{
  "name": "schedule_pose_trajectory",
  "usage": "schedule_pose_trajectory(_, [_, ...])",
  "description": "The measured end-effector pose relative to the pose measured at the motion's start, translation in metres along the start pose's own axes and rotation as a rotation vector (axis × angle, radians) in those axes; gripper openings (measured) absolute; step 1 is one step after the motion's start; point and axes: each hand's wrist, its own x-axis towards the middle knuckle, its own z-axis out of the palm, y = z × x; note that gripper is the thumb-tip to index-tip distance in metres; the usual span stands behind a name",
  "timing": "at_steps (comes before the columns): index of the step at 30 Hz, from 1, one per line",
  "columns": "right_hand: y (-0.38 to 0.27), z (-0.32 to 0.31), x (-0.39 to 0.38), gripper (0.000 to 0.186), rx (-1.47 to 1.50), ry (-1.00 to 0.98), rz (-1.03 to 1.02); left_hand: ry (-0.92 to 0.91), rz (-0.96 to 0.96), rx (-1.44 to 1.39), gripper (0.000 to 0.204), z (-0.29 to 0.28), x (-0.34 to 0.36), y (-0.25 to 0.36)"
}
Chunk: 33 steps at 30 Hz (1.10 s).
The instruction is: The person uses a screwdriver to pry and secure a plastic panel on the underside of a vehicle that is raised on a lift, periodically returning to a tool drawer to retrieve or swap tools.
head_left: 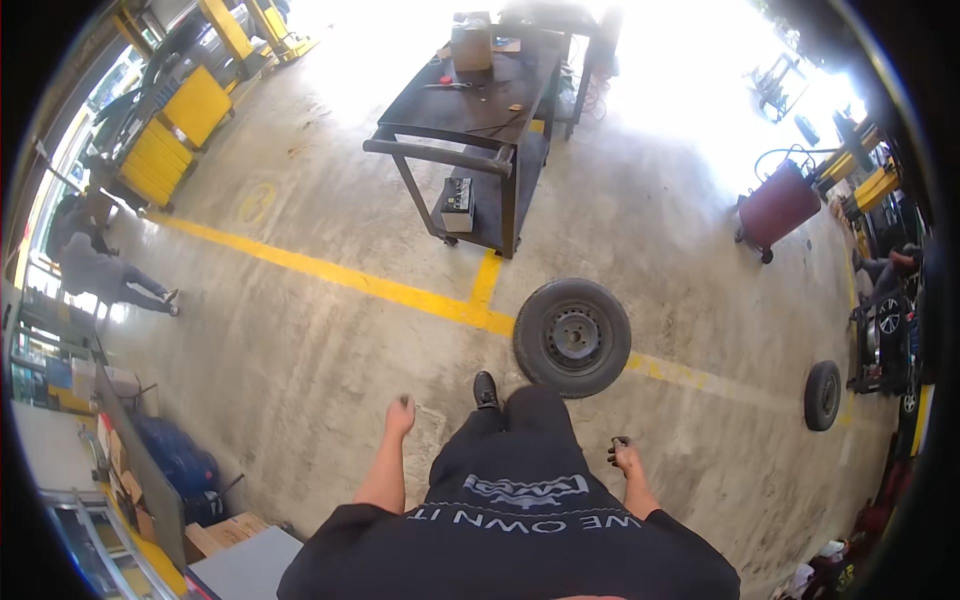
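Observation:
My left hand [400, 414] hangs beside my left thigh, its fingers loosely curled in and nothing visible in them. On the other side, my right hand [624, 454] is held low, with dark fingertips and a gap between thumb and fingers. I make out no object in it. The nearest thing to both hands is a wheel [574, 334], a black tire on a dark steel rim, on the concrete floor just ahead of my legs. Neither hand touches it. One black shoe [485, 390] shows beside it.
Ahead stands a dark metal cart [455, 105] with a box [471, 48] on top and a car battery [458, 204] below. A second tire [822, 396] and a red drum [778, 205] are right. A person [100, 270] is far left. Yellow line [320, 268] crosses the floor.

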Motion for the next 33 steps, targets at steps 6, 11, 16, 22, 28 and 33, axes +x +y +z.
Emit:
schedule_pose_trajectory(6, [-0.024, 0.035, 0.002, 0.036, 0.171, 0.050, 0.161, -0.146, 0.273, -0.286, 0.031, -0.024, 0.187, 0.216])
schedule_pose_trajectory(11, [0.005, 0.080, 0.094, 0.043, 0.040, 0.042, 0.101, -0.413, 0.369, -0.532, 0.034, -0.037, 0.250, 0.365])
schedule_pose_trajectory(16, [-0.152, 0.045, 0.130, 0.046, -0.025, -0.114, 0.106, -0.274, 0.358, -0.699, 0.036, -0.035, 0.338, 0.423])
schedule_pose_trajectory(22, [-0.340, -0.042, 0.247, 0.048, -0.064, -0.159, 0.092, -0.232, 0.456, -0.867, 0.034, -0.049, 0.421, 0.558])
schedule_pose_trajectory(28, [-0.537, -0.202, 0.446, 0.035, -0.013, 0.177, -0.180, -0.297, 0.497, -0.961, 0.037, -0.014, 0.510, 0.729])
schedule_pose_trajectory(33, [-0.710, -0.322, 0.482, 0.034, -0.024, 0.312, -0.314, -0.439, 0.581, -0.922, 0.029, 0.042, 0.567, 0.863])
